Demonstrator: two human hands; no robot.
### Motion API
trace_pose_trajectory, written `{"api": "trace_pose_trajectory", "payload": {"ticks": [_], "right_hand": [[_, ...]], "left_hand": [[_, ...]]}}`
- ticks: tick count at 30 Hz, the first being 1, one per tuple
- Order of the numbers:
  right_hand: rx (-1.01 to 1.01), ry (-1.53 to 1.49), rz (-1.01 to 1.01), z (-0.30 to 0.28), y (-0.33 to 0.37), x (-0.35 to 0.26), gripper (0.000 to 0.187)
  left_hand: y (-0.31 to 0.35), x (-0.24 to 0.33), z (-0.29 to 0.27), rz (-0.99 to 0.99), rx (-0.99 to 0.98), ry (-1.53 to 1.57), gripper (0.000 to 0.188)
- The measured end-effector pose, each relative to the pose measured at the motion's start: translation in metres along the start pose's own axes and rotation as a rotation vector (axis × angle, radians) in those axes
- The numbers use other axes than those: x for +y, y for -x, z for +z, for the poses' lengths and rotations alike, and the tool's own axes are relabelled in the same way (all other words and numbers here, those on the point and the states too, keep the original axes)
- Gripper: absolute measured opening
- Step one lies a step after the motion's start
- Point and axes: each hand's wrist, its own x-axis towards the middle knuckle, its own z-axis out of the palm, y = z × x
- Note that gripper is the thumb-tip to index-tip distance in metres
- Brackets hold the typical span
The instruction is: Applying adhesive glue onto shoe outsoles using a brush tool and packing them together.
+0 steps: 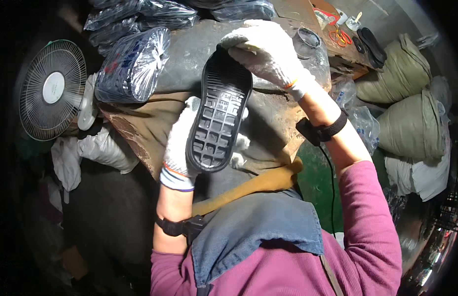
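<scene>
A black shoe sole (219, 118) is held up over the front of the work table, its hollow, gridded side facing me. My left hand (182, 133), in a white knit glove, grips it from behind along the left edge, with fingertips showing past the right edge. At the sole's far end my right hand (268, 52), gloved alike, is closed on the rim, its fingers bent over the edge. Whether the right fingers also pinch some small thing I cannot tell.
Clear plastic bags of dark goods (132, 64) lie at the table's far left. A fan (53, 89) stands left. A cup (307, 42), orange-handled scissors (340, 37) and another black sole (371, 47) are far right. Green sacks (411, 123) stand at right; a cable (332, 182) hangs below my right wrist.
</scene>
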Motion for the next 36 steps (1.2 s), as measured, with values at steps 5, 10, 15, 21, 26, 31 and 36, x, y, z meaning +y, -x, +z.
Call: {"api": "trace_pose_trajectory", "payload": {"ticks": [5,10,15,21,26,31,36], "right_hand": [[0.158,-0.320,0.375,0.024,0.016,-0.032,0.017],[0.280,-0.747,0.797,0.030,0.043,-0.031,0.019],[0.085,-0.396,0.232,0.027,0.033,-0.068,0.021],[0.186,-0.850,0.738,0.023,0.030,-0.038,0.021],[0.004,-0.750,0.547,0.037,0.030,-0.067,0.021],[0.024,-0.638,0.414,0.028,0.040,-0.118,0.020],[-0.096,-0.535,0.183,0.014,0.038,-0.156,0.024]], "left_hand": [[0.004,0.004,-0.017,0.081,-0.099,0.049,0.079],[0.008,0.006,-0.018,0.071,-0.022,0.020,0.079],[0.017,0.002,-0.020,0.140,0.018,-0.025,0.077],[0.014,0.008,-0.026,0.058,-0.099,0.048,0.082],[0.015,0.003,-0.028,0.178,-0.062,-0.027,0.077],[0.008,0.009,-0.055,0.385,-0.201,-0.265,0.067],[0.012,0.009,-0.047,0.788,0.358,-1.321,0.069]]}}
